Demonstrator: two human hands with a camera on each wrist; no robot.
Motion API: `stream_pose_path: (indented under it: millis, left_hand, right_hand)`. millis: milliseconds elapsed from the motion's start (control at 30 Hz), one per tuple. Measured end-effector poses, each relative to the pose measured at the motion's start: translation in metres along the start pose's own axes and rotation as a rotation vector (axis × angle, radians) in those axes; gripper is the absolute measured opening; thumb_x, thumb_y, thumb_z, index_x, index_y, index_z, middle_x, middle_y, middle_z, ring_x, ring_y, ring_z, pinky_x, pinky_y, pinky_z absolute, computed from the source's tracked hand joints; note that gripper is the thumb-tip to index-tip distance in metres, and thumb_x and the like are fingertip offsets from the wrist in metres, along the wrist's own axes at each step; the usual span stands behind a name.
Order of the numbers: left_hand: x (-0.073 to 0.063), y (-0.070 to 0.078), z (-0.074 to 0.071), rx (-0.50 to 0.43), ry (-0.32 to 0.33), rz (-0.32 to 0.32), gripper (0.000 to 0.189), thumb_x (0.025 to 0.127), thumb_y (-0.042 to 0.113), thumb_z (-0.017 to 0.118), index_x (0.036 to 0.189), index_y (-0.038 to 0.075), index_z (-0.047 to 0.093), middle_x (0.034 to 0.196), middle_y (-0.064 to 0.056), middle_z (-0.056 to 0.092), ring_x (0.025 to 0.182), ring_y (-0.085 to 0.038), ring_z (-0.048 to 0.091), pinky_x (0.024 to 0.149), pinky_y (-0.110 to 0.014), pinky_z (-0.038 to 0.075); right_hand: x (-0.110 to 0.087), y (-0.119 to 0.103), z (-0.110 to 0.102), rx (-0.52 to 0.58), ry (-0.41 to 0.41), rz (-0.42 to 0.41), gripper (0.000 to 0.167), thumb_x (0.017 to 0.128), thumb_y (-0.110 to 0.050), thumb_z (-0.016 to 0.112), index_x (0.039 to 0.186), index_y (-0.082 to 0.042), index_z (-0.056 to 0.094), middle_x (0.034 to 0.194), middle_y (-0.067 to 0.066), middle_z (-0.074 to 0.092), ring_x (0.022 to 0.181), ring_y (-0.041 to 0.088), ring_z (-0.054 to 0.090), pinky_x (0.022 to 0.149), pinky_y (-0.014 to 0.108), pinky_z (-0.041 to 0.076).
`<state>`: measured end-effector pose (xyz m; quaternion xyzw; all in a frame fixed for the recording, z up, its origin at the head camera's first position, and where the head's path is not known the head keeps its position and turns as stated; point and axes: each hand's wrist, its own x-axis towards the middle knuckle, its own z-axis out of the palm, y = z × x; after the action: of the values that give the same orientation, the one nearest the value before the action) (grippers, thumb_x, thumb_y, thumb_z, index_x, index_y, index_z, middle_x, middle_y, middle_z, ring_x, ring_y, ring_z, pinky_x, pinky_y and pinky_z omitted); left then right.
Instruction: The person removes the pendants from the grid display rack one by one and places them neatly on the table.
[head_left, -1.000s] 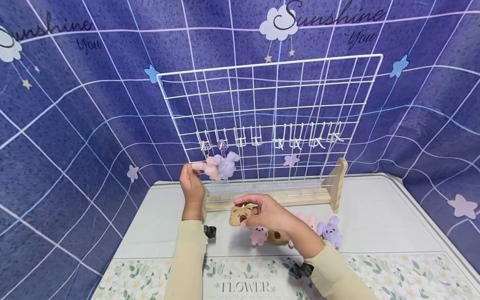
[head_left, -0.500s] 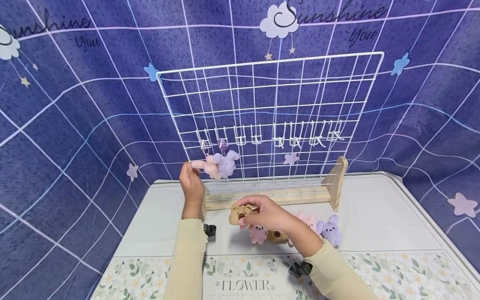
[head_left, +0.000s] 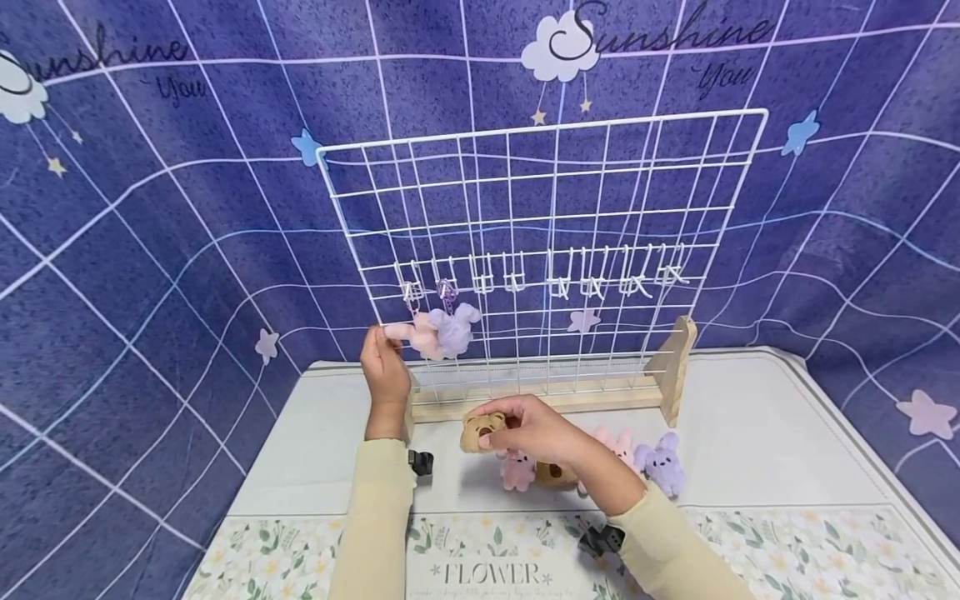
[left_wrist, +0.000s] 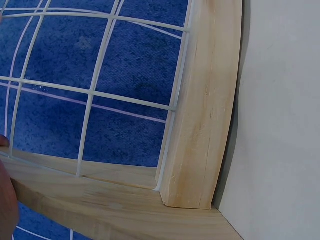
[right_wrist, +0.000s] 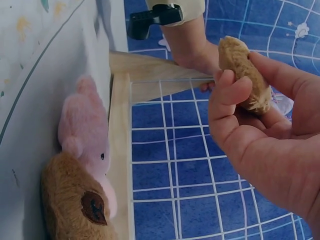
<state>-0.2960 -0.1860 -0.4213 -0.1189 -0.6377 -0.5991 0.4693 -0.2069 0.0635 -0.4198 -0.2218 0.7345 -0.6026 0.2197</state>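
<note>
My right hand [head_left: 525, 429] pinches a small brown plush toy [right_wrist: 242, 75] with round ears and a dark nose between thumb and fingers, in front of the rack's wooden base. At the left side of the white wire grid rack [head_left: 555, 175], my left hand [head_left: 386, 375] grips its edge; only a sliver of that hand shows in the left wrist view. Close to its fingertips hang a pink plush keychain [head_left: 425, 337] and a lilac plush keychain [head_left: 456, 331], each on a white hook.
Several bare white hooks [head_left: 592, 283] run along the grid to the right. On the table below stand a pink plush [head_left: 517, 473], another brown plush [right_wrist: 70, 200], a second pink plush [head_left: 621, 443] and a lilac plush [head_left: 664, 467]. A flower-printed mat [head_left: 300, 542] covers the front.
The brown plush in my right hand has turned slightly, its face tipping a little, and the hand has shifted marginally lower. My left hand and the hanging keychains stay put.
</note>
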Motion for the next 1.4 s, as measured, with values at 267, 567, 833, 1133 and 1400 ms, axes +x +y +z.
stream_pose_path:
  millis: [267,567,833,1133,1400]
  left_hand:
    - [0.001,-0.004,0.001,-0.02,0.012,0.008,0.034,0.109,-0.003,0.035,0.081,-0.02,0.045,0.071,-0.022,0.043,0.064,-0.023,0.044,0.063,-0.018,0.039]
    - [0.001,-0.001,0.0,-0.034,0.001,-0.001,0.034,0.109,-0.005,0.034,0.083,-0.023,0.045,0.073,-0.028,0.042,0.068,0.001,0.047,0.065,-0.018,0.042]
    - [0.001,-0.017,0.001,-0.017,0.016,-0.02,0.033,0.108,-0.005,0.034,0.083,-0.023,0.045,0.074,-0.033,0.042,0.065,-0.02,0.045,0.065,-0.016,0.041]
    - [0.001,-0.04,-0.003,-0.023,0.022,-0.027,0.035,0.109,0.0,0.035,0.082,-0.019,0.048,0.074,-0.028,0.045,0.067,-0.002,0.048,0.065,-0.018,0.042]
    - [0.003,-0.041,-0.006,-0.046,0.008,-0.001,0.025,0.095,0.0,0.034,0.081,-0.016,0.048,0.073,-0.027,0.046,0.062,-0.024,0.047,0.06,-0.025,0.041]
  right_hand:
    - [0.001,0.002,0.0,-0.012,-0.016,-0.013,0.041,0.099,-0.011,0.069,0.14,-0.004,0.067,0.083,0.006,0.067,0.069,0.016,0.059,0.062,0.023,0.052]
    - [0.005,0.009,-0.002,-0.116,0.004,-0.005,0.044,0.091,-0.009,0.078,0.134,-0.006,0.071,0.096,0.007,0.074,0.075,0.014,0.065,0.07,0.033,0.06]
    - [0.007,0.013,-0.002,-0.162,0.012,-0.002,0.051,0.085,-0.001,0.08,0.135,-0.001,0.068,0.099,0.011,0.075,0.081,0.014,0.068,0.073,0.029,0.059]
    - [0.008,0.019,-0.001,-0.184,0.025,0.01,0.047,0.087,-0.005,0.082,0.131,-0.001,0.069,0.138,0.02,0.066,0.078,0.027,0.077,0.078,0.033,0.062]
    - [0.01,0.02,0.0,-0.144,-0.012,0.026,0.043,0.091,-0.005,0.077,0.133,-0.001,0.065,0.091,0.02,0.076,0.073,0.044,0.075,0.071,0.045,0.064]
